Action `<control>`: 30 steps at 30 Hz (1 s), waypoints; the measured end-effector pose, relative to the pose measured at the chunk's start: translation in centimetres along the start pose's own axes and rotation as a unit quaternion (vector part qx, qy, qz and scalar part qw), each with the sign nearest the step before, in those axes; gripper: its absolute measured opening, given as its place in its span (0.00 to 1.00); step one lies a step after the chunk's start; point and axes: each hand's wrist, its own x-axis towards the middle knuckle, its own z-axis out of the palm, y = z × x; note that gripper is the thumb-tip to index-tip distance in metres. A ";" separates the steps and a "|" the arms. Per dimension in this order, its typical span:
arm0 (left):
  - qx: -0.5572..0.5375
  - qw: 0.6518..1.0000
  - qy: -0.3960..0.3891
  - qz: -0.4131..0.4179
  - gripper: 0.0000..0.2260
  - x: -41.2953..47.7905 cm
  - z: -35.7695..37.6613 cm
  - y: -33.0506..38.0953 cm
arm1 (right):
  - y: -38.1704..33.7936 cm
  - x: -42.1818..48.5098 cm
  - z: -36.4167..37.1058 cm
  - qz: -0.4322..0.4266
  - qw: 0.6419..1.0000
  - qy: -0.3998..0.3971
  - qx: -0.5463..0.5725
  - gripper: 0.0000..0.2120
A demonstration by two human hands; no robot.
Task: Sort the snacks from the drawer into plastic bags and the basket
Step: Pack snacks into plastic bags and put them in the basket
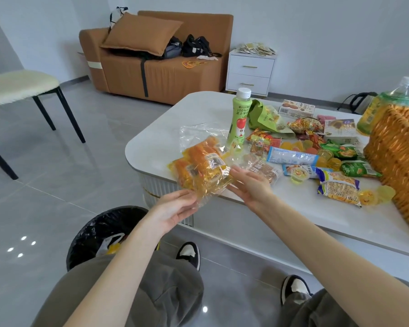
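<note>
A clear plastic bag (202, 166) stuffed with orange snack packets lies over the near left corner of the white table (293, 208). My left hand (175, 208) pinches the bag's loose open end just off the table edge. My right hand (248, 185) has its fingers spread, touching the same end from the right. Loose snacks (316, 161) are scattered across the table: wrapped biscuits, green packets, jelly cups. A woven basket (397, 156) stands at the right edge, partly cut off by the frame.
A green apple juice bottle (239, 116) stands upright behind the bag. A large bottle (387, 107) stands behind the basket. A black-lined bin (104, 234) sits on the floor by my left knee. A chair (21, 90), a sofa (156, 57) and a white nightstand (249, 72) stand further off.
</note>
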 end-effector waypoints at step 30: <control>0.192 0.888 -0.108 0.403 0.19 -3.3 20.4 6.8 | -19.1 -11.9 -7.0 -0.120 0.989 0.090 -0.006 0.13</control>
